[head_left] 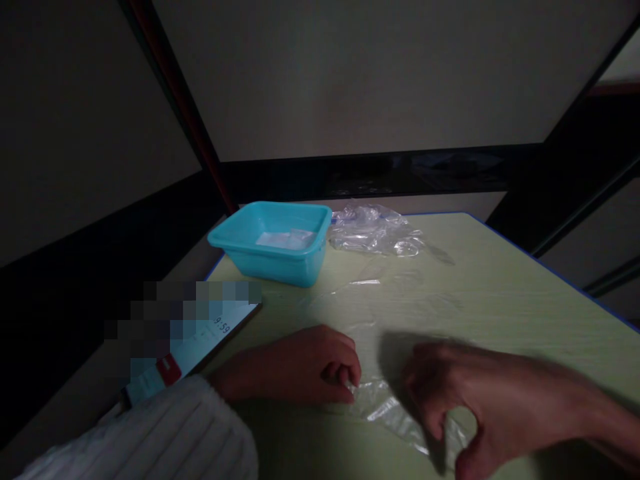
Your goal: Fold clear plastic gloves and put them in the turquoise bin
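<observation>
Striped sleeve (pixel 165 433) is seen lower left. At bottom centre, the bag (pixel 387 405) is pinched by the left hand (pixel 315 363) and partly hidden by the right hand (pixel 465 393), its thumb and fingers apart. Crumpled plastic (pixel 375 230) is set beside the basin (pixel 280 263), upper centre; a phone (pixel 215 337) is placed left.

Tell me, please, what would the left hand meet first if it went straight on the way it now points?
Past the clear plastic at its fingertips, the left hand would probably meet the right hand first; depth is unclear.
</observation>
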`<move>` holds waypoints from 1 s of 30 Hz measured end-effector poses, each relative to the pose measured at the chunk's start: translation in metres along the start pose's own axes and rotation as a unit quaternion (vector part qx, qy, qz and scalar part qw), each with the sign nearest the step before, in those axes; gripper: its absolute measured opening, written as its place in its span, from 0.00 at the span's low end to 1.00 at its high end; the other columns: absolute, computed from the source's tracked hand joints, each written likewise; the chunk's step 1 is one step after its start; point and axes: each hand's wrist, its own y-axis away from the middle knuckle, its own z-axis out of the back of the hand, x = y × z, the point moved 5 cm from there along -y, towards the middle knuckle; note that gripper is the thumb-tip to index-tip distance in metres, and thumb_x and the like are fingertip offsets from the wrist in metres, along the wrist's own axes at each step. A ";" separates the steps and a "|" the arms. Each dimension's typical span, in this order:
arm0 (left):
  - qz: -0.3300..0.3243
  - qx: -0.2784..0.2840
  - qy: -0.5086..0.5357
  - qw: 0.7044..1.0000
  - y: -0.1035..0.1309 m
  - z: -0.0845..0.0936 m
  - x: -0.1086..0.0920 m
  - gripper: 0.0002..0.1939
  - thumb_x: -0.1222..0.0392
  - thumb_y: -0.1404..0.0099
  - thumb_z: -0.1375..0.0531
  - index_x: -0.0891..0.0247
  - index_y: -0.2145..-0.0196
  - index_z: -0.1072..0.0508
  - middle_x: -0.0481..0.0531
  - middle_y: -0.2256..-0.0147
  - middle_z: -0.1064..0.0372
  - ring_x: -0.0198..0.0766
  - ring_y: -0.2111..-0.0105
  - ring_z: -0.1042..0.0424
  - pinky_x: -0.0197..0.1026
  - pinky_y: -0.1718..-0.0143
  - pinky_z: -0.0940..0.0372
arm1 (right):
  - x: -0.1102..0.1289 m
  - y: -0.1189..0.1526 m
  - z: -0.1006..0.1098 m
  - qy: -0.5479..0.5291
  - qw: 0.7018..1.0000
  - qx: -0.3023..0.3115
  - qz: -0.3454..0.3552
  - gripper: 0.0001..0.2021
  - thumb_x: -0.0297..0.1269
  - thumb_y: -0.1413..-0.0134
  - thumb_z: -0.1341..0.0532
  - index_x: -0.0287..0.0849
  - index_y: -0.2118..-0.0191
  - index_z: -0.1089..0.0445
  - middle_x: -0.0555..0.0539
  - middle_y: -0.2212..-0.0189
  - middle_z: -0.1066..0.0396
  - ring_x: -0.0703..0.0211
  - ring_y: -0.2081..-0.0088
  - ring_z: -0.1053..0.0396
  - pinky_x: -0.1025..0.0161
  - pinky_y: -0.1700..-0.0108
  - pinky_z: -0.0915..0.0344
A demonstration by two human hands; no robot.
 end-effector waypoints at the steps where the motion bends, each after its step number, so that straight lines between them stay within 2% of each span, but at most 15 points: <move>1: 0.001 0.001 0.003 1.000 0.000 -0.001 0.000 0.07 0.74 0.50 0.35 0.67 0.75 0.29 0.42 0.77 0.40 0.27 0.77 0.39 0.29 0.74 0.43 | -0.001 0.004 -0.003 0.013 1.000 -0.002 -0.018 0.09 0.36 0.65 0.29 0.42 0.74 0.28 0.52 0.74 0.28 0.62 0.71 0.33 0.66 0.70 0.37; 3: -0.002 0.005 0.004 1.000 0.000 -0.002 0.001 0.08 0.74 0.51 0.34 0.68 0.74 0.29 0.42 0.77 0.40 0.27 0.77 0.39 0.29 0.74 0.44 | -0.002 0.013 -0.008 0.034 0.998 -0.005 -0.060 0.14 0.32 0.71 0.29 0.43 0.71 0.28 0.51 0.71 0.28 0.61 0.71 0.32 0.67 0.72 0.37; 6: -0.007 0.006 0.002 1.000 0.000 -0.002 0.001 0.09 0.71 0.51 0.32 0.68 0.73 0.29 0.43 0.76 0.40 0.28 0.77 0.39 0.30 0.74 0.44 | -0.001 0.021 -0.012 0.060 0.994 -0.011 -0.090 0.13 0.25 0.68 0.35 0.46 0.71 0.28 0.53 0.70 0.28 0.61 0.71 0.32 0.67 0.73 0.37; 11: -0.018 0.001 -0.003 1.000 0.000 -0.002 0.002 0.08 0.68 0.49 0.33 0.66 0.72 0.29 0.42 0.76 0.40 0.28 0.76 0.39 0.30 0.73 0.44 | -0.002 0.017 -0.011 0.052 0.997 -0.007 -0.062 0.13 0.25 0.65 0.42 0.46 0.70 0.30 0.52 0.72 0.30 0.60 0.73 0.33 0.66 0.75 0.39; 16: -0.028 -0.011 -0.016 0.999 0.002 -0.002 0.000 0.11 0.56 0.45 0.35 0.66 0.71 0.31 0.43 0.75 0.40 0.30 0.76 0.40 0.32 0.75 0.46 | 0.004 0.006 0.008 0.055 0.996 -0.002 -0.064 0.12 0.21 0.65 0.43 0.42 0.72 0.32 0.50 0.72 0.31 0.59 0.69 0.33 0.64 0.66 0.37; 21: -0.014 0.009 -0.073 0.997 0.005 -0.001 0.000 0.16 0.48 0.43 0.38 0.63 0.74 0.36 0.43 0.76 0.43 0.31 0.76 0.42 0.33 0.74 0.48 | 0.005 0.006 0.033 0.022 0.991 -0.066 -0.117 0.08 0.23 0.54 0.47 0.41 0.69 0.35 0.50 0.70 0.32 0.61 0.67 0.34 0.64 0.63 0.39; 23: -0.008 0.013 -0.096 0.995 0.006 0.000 0.000 0.18 0.49 0.47 0.35 0.63 0.75 0.39 0.42 0.75 0.43 0.31 0.75 0.42 0.33 0.72 0.48 | 0.001 0.007 0.040 -0.013 0.987 -0.103 -0.126 0.06 0.25 0.50 0.48 0.41 0.68 0.37 0.50 0.72 0.33 0.62 0.69 0.35 0.65 0.66 0.39; 25: -0.004 0.026 -0.108 0.994 0.006 -0.001 0.000 0.18 0.54 0.47 0.34 0.62 0.77 0.43 0.42 0.75 0.44 0.32 0.74 0.43 0.34 0.71 0.48 | -0.003 0.007 0.044 -0.051 0.981 -0.138 -0.130 0.04 0.28 0.47 0.49 0.42 0.69 0.39 0.51 0.74 0.34 0.62 0.71 0.36 0.65 0.69 0.40; 28: -0.004 0.045 -0.094 0.995 0.004 -0.003 0.000 0.15 0.66 0.41 0.42 0.62 0.78 0.46 0.42 0.77 0.47 0.31 0.75 0.44 0.33 0.72 0.49 | -0.008 0.005 0.048 -0.109 0.970 -0.180 -0.123 0.06 0.32 0.44 0.49 0.42 0.71 0.41 0.51 0.75 0.36 0.62 0.72 0.36 0.65 0.71 0.40; 30: 0.001 0.036 -0.069 0.997 0.004 0.000 0.003 0.13 0.68 0.39 0.47 0.62 0.78 0.46 0.43 0.76 0.46 0.31 0.75 0.44 0.33 0.72 0.49 | -0.010 0.005 0.050 -0.155 0.962 -0.193 -0.117 0.07 0.34 0.42 0.49 0.42 0.71 0.42 0.49 0.74 0.33 0.62 0.70 0.34 0.65 0.69 0.40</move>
